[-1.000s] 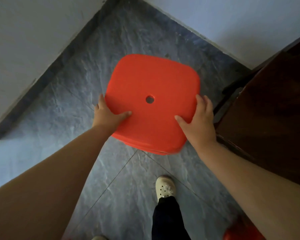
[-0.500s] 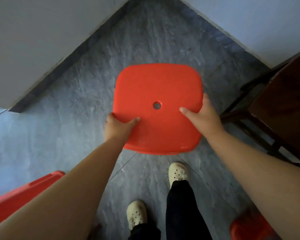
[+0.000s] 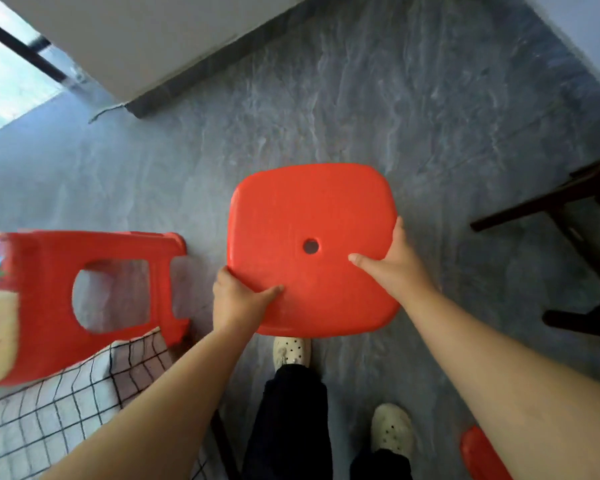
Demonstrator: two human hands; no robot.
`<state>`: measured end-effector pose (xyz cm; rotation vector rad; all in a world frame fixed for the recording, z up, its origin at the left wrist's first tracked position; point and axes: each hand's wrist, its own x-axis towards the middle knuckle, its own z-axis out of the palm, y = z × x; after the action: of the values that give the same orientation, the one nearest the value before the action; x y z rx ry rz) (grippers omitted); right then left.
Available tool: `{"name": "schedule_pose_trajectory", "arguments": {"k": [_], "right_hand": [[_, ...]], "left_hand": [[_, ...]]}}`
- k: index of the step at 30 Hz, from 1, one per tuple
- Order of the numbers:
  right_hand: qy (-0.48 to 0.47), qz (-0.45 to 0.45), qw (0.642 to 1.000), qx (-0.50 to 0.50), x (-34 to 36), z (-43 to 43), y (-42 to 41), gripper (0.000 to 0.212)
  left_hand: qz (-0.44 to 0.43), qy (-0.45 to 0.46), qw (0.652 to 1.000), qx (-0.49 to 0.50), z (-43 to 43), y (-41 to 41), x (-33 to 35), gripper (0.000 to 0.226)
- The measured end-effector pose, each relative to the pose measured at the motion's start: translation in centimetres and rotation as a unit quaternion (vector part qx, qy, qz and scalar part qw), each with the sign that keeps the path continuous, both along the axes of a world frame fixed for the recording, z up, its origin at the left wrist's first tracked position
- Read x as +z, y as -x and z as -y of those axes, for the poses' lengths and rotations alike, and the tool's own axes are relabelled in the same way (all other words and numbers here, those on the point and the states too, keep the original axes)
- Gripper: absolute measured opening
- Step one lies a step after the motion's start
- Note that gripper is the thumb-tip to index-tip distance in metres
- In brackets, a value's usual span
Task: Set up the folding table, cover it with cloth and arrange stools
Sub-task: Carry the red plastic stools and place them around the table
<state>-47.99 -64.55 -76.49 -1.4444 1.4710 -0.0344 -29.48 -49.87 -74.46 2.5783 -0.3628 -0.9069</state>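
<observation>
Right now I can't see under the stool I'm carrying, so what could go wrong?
1. The stool, held by the left hand and right hand at its edges, hides the floor ahead; it may hit the tipped stool close on the left.
2. The dark wooden legs on the right could catch it.
3. The checked cloth lies near your left side and may snag.

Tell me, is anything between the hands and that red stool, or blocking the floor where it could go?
Nothing between: left hand and right hand hold the red stool by its seat edges. The grey floor ahead shows bare. A second stool lies tipped at left by the checked cloth; a dark chair stands clear at right.
</observation>
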Motion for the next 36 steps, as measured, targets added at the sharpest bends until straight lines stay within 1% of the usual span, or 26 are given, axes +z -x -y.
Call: {"name": "schedule_pose_trajectory", "arguments": {"k": [3, 5, 10, 14, 17, 20, 24, 26, 28, 30, 31, 33, 34, 36], "right_hand": [[0.063, -0.002, 0.997, 0.043, 0.1, -3.7, 1.9, 0.122], [0.093, 0.001, 0.994, 0.058, 0.3, -5.3, 3.3, 0.125], [0.081, 0.022, 0.993, 0.084, 0.2, -9.5, 6.6, 0.126], [0.057, -0.002, 0.989, 0.138, -0.2, -15.0, 8.8, 0.123], [0.041, -0.017, 0.983, 0.177, -1.0, -20.0, 10.3, 0.128], [0.056, -0.017, 0.979, 0.196, -1.8, -24.3, 11.9, 0.132], [0.084, -0.011, 0.976, 0.200, -1.7, -26.1, 12.4, 0.125], [0.107, -0.036, 0.969, 0.218, -1.1, -26.6, 12.8, 0.117], [0.147, -0.061, 0.959, 0.235, -0.1, -27.7, 14.1, 0.103], [0.189, -0.054, 0.953, 0.231, 0.7, -29.0, 16.4, 0.086], [0.202, -0.046, 0.953, 0.220, 1.1, -29.7, 18.0, 0.079], [0.233, -0.044, 0.954, 0.184, 1.8, -30.5, 21.9, 0.068], [0.259, -0.050, 0.951, 0.163, 2.2, -30.8, 24.0, 0.064], [0.322, -0.058, 0.936, 0.128, 3.2, -31.1, 28.8, 0.061]], "left_hand": [[0.033, 0.029, 0.999, -0.007, -3.5, 1.7, -0.1, 0.091], [0.037, 0.035, 0.999, 0.002, -5.5, 3.0, -0.1, 0.092], [0.053, 0.030, 0.997, 0.038, -12.0, 8.5, 0.4, 0.096], [0.030, 0.023, 0.996, 0.082, -19.3, 12.0, -0.1, 0.099], [0.012, 0.005, 0.995, 0.102, -25.1, 13.9, -0.5, 0.100], [-0.001, 0.021, 0.994, 0.108, -29.5, 15.9, -0.5, 0.103], [0.008, 0.036, 0.994, 0.101, -32.0, 16.8, -0.9, 0.105], [0.009, 0.030, 0.996, 0.079, -32.4, 16.9, -1.2, 0.105], [0.014, 0.017, 0.998, 0.051, -32.5, 17.3, -1.1, 0.100], [0.057, -0.008, 0.998, -0.008, -32.5, 18.5, -0.1, 0.100], [0.097, -0.016, 0.994, -0.055, -32.5, 19.4, 0.7, 0.099], [0.176, 0.016, 0.970, -0.167, -32.2, 21.7, 2.1, 0.087], [0.195, 0.036, 0.955, -0.222, -31.8, 23.0, 2.6, 0.080], [0.202, 0.056, 0.924, -0.320, -30.7, 26.0, 3.1, 0.071]]}}
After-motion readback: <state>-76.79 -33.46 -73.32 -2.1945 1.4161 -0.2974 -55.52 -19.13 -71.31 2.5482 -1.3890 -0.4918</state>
